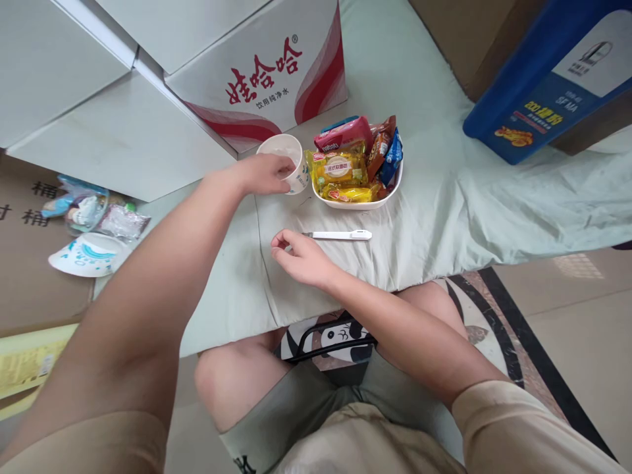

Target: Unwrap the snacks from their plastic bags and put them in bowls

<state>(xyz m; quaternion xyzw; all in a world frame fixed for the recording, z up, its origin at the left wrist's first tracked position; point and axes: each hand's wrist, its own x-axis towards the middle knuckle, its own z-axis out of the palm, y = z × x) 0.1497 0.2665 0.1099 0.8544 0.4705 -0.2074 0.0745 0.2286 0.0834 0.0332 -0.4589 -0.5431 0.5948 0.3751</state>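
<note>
My left hand [264, 174] grips the near left rim of a white paper cup [297, 176] with a blue pattern, its fingertips reaching over the opening. The cup stands on the cloth-covered surface, close to the white plastic tray [360, 205]. Wrapped snacks fill that tray, among them a yellow bread pack [340, 169] and a red pack [345, 135]. Nearer to me rests my right hand [299, 258], its fingers curled together with nothing visible in them. A white slim utility knife [343, 235] lies just behind it, the metal end partly hidden by the hand.
White cartons [257, 85] stand behind the cup and along the left. At the right back rises a blue box [543, 85] beside brown cardboard [474, 39]. Another patterned paper cup [86, 255] and several plastic packs [121, 220] lie at far left. The pale green cloth [444, 224] drapes over the front edge.
</note>
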